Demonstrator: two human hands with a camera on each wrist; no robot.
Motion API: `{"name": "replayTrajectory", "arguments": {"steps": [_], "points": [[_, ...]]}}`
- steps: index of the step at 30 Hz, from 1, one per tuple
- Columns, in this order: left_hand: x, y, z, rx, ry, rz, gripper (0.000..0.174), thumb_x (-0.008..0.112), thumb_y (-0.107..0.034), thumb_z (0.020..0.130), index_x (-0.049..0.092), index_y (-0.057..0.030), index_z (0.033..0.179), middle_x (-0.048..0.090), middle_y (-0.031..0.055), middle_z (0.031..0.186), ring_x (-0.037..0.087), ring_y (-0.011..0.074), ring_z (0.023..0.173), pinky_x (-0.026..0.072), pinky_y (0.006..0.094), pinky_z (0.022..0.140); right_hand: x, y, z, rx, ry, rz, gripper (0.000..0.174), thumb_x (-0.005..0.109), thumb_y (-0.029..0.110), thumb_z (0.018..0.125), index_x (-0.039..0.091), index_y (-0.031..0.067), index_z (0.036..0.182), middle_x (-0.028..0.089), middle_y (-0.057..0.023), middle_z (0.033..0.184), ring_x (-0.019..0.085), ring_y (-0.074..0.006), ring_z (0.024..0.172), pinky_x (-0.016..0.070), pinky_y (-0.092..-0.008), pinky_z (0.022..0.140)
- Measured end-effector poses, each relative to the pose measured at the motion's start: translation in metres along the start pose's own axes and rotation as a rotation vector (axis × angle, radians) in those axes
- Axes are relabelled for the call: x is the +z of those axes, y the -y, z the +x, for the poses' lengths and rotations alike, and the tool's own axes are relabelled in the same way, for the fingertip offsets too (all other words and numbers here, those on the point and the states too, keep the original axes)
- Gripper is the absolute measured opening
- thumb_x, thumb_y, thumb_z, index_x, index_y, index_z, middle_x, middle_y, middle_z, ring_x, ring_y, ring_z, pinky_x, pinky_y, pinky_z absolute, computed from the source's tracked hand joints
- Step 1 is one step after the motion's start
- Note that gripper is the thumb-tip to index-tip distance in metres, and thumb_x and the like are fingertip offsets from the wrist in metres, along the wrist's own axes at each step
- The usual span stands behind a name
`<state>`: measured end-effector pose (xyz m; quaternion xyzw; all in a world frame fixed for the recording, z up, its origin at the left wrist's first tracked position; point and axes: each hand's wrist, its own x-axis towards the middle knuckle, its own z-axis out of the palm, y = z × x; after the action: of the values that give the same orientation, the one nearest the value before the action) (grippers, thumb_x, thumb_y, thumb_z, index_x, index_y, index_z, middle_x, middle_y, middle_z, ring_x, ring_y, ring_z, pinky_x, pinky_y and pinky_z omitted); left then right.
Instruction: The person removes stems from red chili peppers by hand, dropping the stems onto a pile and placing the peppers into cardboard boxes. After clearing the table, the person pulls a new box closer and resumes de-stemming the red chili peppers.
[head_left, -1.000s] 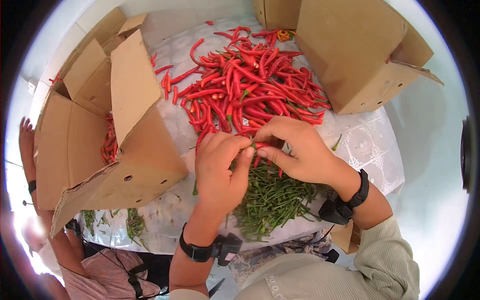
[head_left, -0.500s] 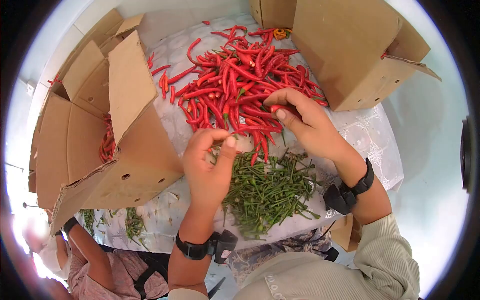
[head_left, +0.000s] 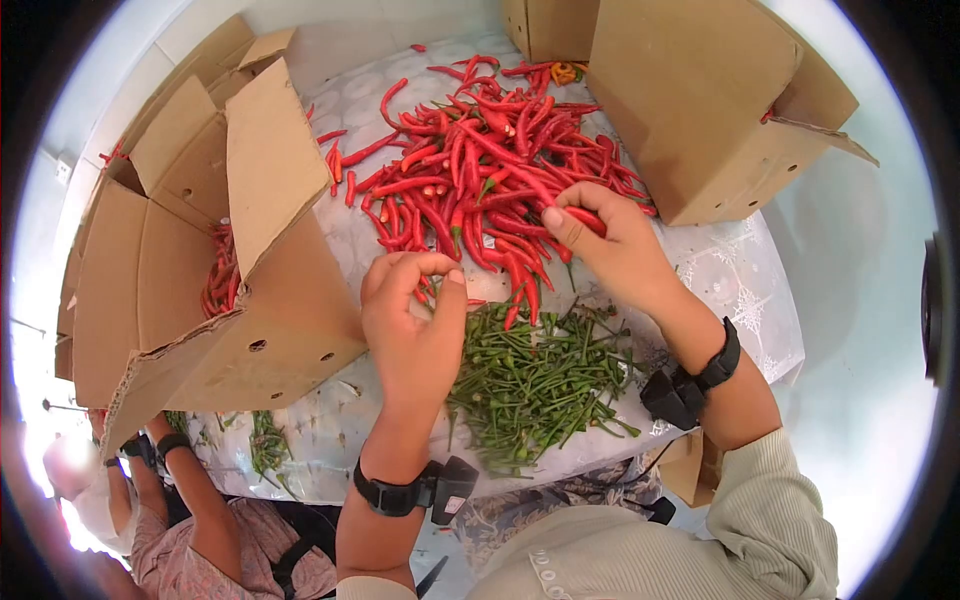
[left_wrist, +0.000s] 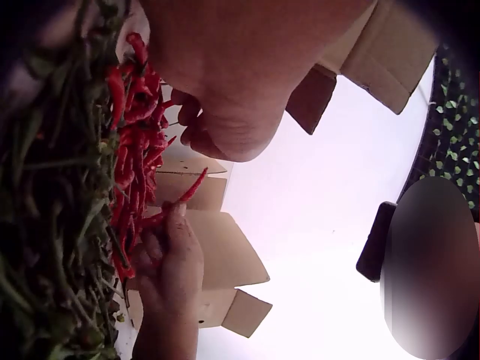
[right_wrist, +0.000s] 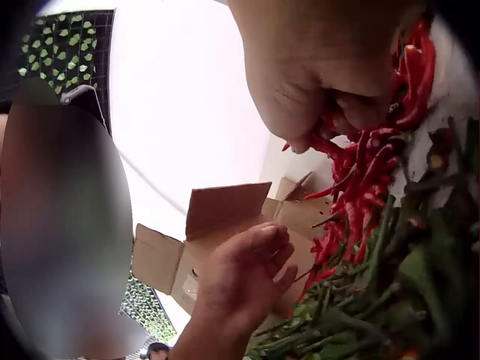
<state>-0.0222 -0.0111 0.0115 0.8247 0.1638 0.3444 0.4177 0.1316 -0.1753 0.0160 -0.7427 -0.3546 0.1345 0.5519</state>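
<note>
My right hand (head_left: 620, 245) grips a red chilli (head_left: 588, 220) over the near right side of the red chilli pile (head_left: 490, 170). In the left wrist view that hand (left_wrist: 172, 262) has a chilli (left_wrist: 195, 185) sticking out past its thumb. My left hand (head_left: 415, 310) hovers at the pile's near left edge, thumb near the index finger. The right wrist view shows this left hand (right_wrist: 244, 270) with loosely bent fingers and nothing visible in them. Green stems (head_left: 540, 385) lie heaped between the two forearms.
An open cardboard box (head_left: 290, 310) with red chillies inside stands at the left, another box (head_left: 690, 110) at the back right. Smaller stem piles (head_left: 268, 445) lie near the front left edge. Another person's arm (head_left: 205, 510) is at the lower left.
The hands were together on one chilli, then parted. The green bit at my left fingertips is no longer visible. My right hand has moved to the pile and holds a chilli there.
</note>
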Motion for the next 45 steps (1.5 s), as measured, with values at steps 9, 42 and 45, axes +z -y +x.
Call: {"name": "replayTrajectory", "arguments": {"steps": [9,42,45], "points": [[0.006,-0.012,0.0,0.161,0.119,0.041,0.019,0.076,-0.015,0.08,0.069,-0.0042,0.094,0.063,0.0096,0.09,0.058,0.0253,0.09,0.0437,0.0368,0.084,0.003,0.026,-0.011,0.321,0.219,0.421,0.019,0.069,0.023,0.092,0.063,0.0057,0.094,0.062,0.0021,0.073,0.048,-0.004,0.055,0.0368,-0.0227,0.049],[-0.02,-0.004,0.006,-0.055,0.269,0.469,0.02,0.076,-0.016,0.076,0.062,-0.0046,0.086,0.061,0.0103,0.08,0.06,0.0303,0.082,0.0466,0.0434,0.073,0.016,0.016,-0.017,-0.135,-0.01,-0.243,0.017,0.063,0.018,0.094,0.063,0.0019,0.1,0.058,-0.0053,0.074,0.054,-0.015,0.064,0.0455,-0.0312,0.059],[-0.02,-0.003,-0.002,0.029,0.353,0.685,0.021,0.075,-0.017,0.077,0.061,-0.0041,0.084,0.058,0.0114,0.078,0.06,0.0296,0.076,0.0464,0.0415,0.068,0.026,0.018,-0.023,-0.263,0.013,-0.423,0.025,0.074,0.028,0.084,0.065,0.0039,0.08,0.062,-0.0124,0.069,0.062,-0.0283,0.063,0.0477,-0.0363,0.058]]}}
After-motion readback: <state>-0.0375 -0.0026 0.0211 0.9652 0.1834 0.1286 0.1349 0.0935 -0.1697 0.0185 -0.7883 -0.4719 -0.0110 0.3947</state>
